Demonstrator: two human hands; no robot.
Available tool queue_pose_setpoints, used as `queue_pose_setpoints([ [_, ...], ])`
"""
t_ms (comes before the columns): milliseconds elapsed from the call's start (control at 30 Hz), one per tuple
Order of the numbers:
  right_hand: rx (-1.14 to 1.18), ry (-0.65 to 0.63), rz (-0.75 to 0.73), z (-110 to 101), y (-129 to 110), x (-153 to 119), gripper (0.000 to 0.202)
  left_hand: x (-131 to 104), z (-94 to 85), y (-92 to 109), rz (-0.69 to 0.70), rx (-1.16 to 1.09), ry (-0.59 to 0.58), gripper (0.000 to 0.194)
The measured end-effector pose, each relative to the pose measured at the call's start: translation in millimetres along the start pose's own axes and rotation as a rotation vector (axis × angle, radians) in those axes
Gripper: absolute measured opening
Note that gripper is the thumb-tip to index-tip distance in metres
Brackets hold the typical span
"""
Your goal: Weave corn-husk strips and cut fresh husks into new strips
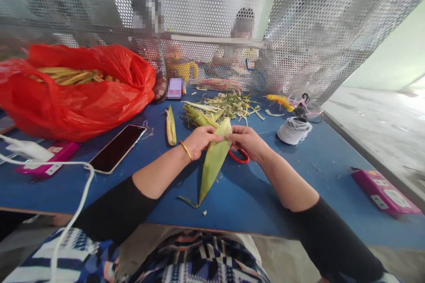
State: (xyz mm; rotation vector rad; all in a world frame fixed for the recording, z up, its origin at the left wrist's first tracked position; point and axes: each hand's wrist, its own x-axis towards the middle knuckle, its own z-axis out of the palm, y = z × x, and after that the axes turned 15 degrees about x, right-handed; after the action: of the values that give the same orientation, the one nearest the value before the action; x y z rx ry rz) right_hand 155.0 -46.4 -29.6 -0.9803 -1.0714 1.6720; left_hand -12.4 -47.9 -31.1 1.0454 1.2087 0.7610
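Observation:
A long pale-green corn husk (214,163) is pinched near its broad upper end, its narrow tip pointing down toward the table's front edge. My left hand (199,140) grips it from one side, a gold bangle on the wrist. From the other side my right hand (247,139) has its fingers closed on the same husk. A red loop (239,157), like a scissor handle, shows just below the right hand; whether the hand touches it is unclear. Behind lie more green husks (199,116) and a pile of shredded husk strips (237,102). One folded yellowish husk (171,127) lies left of my hands.
On the left stand a red plastic bag (109,106) of husks, a phone (117,148) and a magenta pack (53,159) under a white charger. A white cord spool (294,131), yellow tool (280,101) and magenta pack (387,192) are rightward. Perforated metal screen (206,4) behind.

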Motion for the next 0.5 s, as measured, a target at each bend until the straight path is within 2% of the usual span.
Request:
queue_pose_setpoints([
  [67, -0.026, -0.006, -0.001, -1, 0, 0, 0.018, 0, -0.8, 0, 0.001, -0.013, -0.032, 0.028],
  [200, -0.071, -0.058, 0.001, -1, -2, -1, 0.017, 2, -4.4, 0, -0.108, -0.140, -0.290, 0.013],
  [267, -0.062, -0.070, 0.004, -1, -3, -2, 0.017, 5, -6.9, -2, -0.150, -0.195, -0.369, 0.013],
  [400, 0.016, -0.095, 0.023, -2, -6, -3, 0.018, 9, -10.9, -4, -0.151, -0.260, -0.459, 0.019],
  [500, 0.056, -0.100, 0.024, -3, -9, -4, 0.017, 8, -12.0, -3, -0.125, -0.261, -0.458, 0.017],
])
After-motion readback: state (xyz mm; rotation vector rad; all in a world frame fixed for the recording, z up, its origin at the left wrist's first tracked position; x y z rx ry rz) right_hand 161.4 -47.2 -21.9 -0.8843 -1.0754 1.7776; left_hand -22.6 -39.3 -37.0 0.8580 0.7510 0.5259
